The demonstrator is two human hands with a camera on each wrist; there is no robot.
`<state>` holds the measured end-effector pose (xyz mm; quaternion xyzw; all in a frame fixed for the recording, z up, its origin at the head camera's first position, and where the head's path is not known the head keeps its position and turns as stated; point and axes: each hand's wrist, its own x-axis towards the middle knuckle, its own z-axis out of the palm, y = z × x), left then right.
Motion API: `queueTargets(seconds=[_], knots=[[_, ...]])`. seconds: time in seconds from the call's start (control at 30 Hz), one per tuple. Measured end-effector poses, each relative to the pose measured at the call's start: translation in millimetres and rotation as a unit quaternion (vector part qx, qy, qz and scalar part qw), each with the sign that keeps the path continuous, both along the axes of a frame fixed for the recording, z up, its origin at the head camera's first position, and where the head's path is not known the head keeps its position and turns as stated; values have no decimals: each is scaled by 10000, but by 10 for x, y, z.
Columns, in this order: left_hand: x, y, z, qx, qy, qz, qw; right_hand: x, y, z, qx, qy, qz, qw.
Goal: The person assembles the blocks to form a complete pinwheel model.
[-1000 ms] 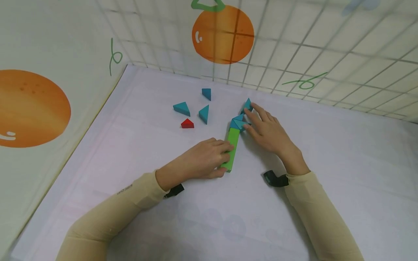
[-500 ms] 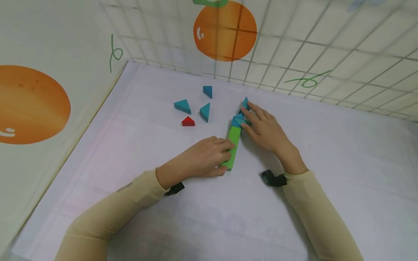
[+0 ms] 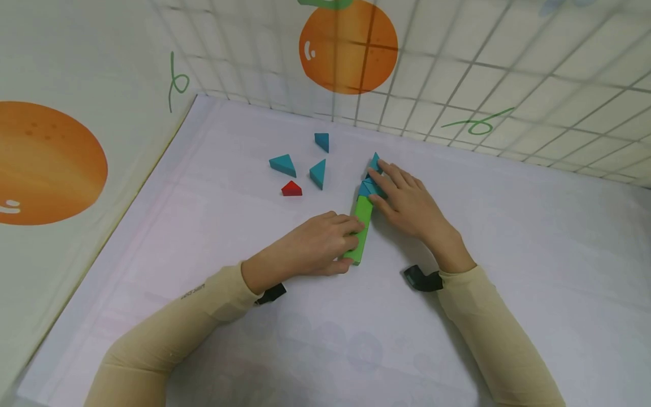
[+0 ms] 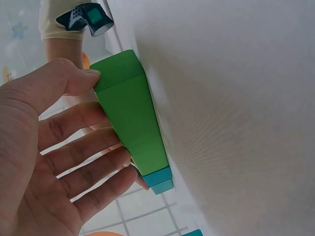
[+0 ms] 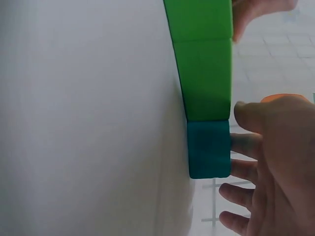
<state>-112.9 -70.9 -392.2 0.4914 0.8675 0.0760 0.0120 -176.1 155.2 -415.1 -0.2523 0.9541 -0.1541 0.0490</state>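
On my feed: green blocks (image 3: 363, 212), blue triangular blocks (image 3: 283, 164), red block (image 3: 292, 189), beige sleeves (image 3: 503, 333), pale-lilac bench (image 3: 325, 356), grid-patterned backdrop (image 3: 513, 70).

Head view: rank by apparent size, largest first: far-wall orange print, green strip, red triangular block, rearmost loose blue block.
1. far-wall orange print
2. green strip, partly covered
3. red triangular block and rearmost loose blue block: too close to rank
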Motion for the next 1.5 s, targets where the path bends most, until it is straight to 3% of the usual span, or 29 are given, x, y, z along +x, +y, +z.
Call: queueTargets(seconds=[1.5], knots=[[4, -15, -3, -56, 133, -45, 9999, 78, -60, 39, -53, 176, 262, 9995]])
